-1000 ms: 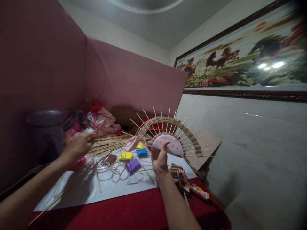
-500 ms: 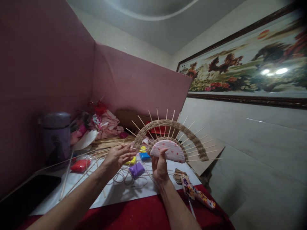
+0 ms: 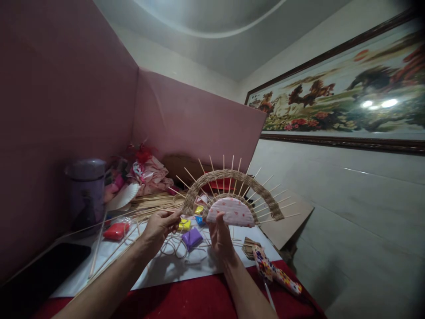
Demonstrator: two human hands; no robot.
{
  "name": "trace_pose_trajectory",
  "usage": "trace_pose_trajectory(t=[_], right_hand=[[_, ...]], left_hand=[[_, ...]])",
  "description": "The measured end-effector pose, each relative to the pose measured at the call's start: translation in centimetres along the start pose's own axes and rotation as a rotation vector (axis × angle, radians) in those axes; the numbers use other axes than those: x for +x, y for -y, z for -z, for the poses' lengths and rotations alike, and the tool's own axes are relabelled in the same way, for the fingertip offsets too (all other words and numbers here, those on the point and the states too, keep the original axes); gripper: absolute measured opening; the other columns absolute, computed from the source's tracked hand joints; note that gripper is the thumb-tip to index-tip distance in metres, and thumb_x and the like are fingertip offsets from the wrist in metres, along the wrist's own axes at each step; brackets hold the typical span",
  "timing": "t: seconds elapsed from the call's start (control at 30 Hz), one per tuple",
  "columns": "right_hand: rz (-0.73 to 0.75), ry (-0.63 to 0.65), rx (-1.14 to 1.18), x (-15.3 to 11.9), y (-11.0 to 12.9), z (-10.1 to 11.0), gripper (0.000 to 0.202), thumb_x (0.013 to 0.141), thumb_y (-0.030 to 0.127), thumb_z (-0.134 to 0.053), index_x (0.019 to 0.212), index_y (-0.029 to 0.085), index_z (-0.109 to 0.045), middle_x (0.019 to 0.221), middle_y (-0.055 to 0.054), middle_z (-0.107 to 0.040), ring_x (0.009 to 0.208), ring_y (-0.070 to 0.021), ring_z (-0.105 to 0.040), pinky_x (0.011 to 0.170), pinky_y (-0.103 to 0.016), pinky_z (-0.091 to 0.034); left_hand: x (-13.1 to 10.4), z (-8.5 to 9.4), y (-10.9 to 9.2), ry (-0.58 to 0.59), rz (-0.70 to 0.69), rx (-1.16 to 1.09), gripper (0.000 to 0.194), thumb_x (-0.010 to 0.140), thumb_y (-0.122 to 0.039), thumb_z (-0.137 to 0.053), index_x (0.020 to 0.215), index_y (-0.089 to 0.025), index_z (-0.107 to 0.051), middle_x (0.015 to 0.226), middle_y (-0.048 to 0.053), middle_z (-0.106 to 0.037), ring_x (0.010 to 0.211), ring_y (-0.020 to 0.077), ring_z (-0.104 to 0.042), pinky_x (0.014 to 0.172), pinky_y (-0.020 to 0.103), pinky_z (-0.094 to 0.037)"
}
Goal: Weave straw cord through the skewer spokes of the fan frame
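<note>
A half-round woven fan [image 3: 223, 175] stands upright above the table, with thin sticks fanning out past its brown woven outer band. At its centre is a half-circle of pink spotted cloth [image 3: 234, 210], edged by a narrower woven band. My right hand [image 3: 222, 237] grips the fan from below, thumb on the front of the cloth and the other fingers mostly hidden behind. My left hand [image 3: 162, 226] is closed in a pinch at the fan's left end, around the lowest stick where it leaves the woven band.
On white paper [image 3: 149, 274] lie purple [image 3: 192, 239], yellow [image 3: 184, 225] and red [image 3: 117, 231] packets and loose cord. Thin sticks [image 3: 152, 203] are piled behind. A phone [image 3: 59, 266] and a purple tumbler [image 3: 86, 190] stand left; a flower-patterned object [image 3: 275, 270] lies right.
My left hand has gone from spread fingers beside the fan to a pinch at its left end. The fan has shifted slightly left and down in view, still in my right hand.
</note>
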State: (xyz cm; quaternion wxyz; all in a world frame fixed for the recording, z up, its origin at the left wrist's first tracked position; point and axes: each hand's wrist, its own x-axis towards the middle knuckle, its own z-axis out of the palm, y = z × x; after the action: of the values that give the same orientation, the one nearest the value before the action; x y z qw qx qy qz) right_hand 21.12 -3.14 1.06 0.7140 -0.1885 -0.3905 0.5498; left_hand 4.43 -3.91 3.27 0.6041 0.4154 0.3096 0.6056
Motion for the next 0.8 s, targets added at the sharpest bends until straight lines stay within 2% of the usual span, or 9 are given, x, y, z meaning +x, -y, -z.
trace_pose_trajectory(t=[0.07, 0.2, 0.33, 0.57, 0.8], right_hand=[[-0.018, 0.025, -0.005, -0.1, 0.0, 0.0, 0.04, 0.067, 0.053, -0.067, 0.081, 0.016, -0.067, 0.082, -0.005, -0.07, 0.085, -0.0172, -0.063, 0.079, -0.03, -0.048], [-0.105, -0.038, 0.056, 0.1, 0.1, -0.2, 0.037, 0.066, 0.047, -0.072, 0.085, 0.015, -0.066, 0.082, -0.004, -0.071, 0.076, -0.0172, -0.065, 0.071, -0.029, -0.05], [-0.105, -0.071, 0.135, 0.3, 0.4, -0.5, 0.036, 0.065, 0.043, -0.074, 0.088, 0.017, -0.064, 0.08, -0.002, -0.071, 0.073, -0.0169, -0.066, 0.066, -0.029, -0.051], [-0.125, -0.101, 0.153, 0.5, 0.7, -0.8, 0.034, 0.066, 0.043, -0.073, 0.084, 0.017, -0.062, 0.074, 0.0, -0.069, 0.063, -0.013, -0.064, 0.057, -0.023, -0.05], [-0.248, -0.075, 0.204, 1.3, 1.4, -1.9, 0.03, 0.071, 0.044, -0.068, 0.084, 0.018, -0.061, 0.07, 0.0, -0.068, 0.053, -0.0096, -0.058, 0.047, -0.019, -0.044]], left_hand=[[-0.1, 0.0, 0.0, -0.015, -0.014, 0.025, 0.031, 0.048, -0.033, -0.081, 0.054, -0.01, -0.061, 0.046, -0.001, -0.053, 0.041, 0.0052, -0.042, 0.041, 0.019, -0.03], [0.0, 0.3, 0.2, -0.022, -0.032, 0.056, 0.033, 0.047, -0.035, -0.082, 0.058, -0.009, -0.064, 0.046, -0.002, -0.052, 0.04, 0.0055, -0.042, 0.04, 0.019, -0.029], [0.1, 0.4, 0.5, -0.007, -0.043, 0.106, 0.033, 0.049, -0.036, -0.08, 0.059, -0.009, -0.065, 0.042, -0.003, -0.049, 0.037, 0.0049, -0.038, 0.038, 0.02, -0.026], [0.1, 0.3, 0.7, -0.019, -0.043, 0.122, 0.033, 0.047, -0.037, -0.081, 0.058, -0.009, -0.065, 0.043, -0.002, -0.05, 0.037, 0.0053, -0.039, 0.038, 0.02, -0.026], [-0.5, -0.2, -0.4, -0.027, -0.085, 0.108, 0.031, 0.048, -0.037, -0.079, 0.051, -0.011, -0.062, 0.042, -0.002, -0.047, 0.038, 0.0046, -0.035, 0.037, 0.02, -0.024]])
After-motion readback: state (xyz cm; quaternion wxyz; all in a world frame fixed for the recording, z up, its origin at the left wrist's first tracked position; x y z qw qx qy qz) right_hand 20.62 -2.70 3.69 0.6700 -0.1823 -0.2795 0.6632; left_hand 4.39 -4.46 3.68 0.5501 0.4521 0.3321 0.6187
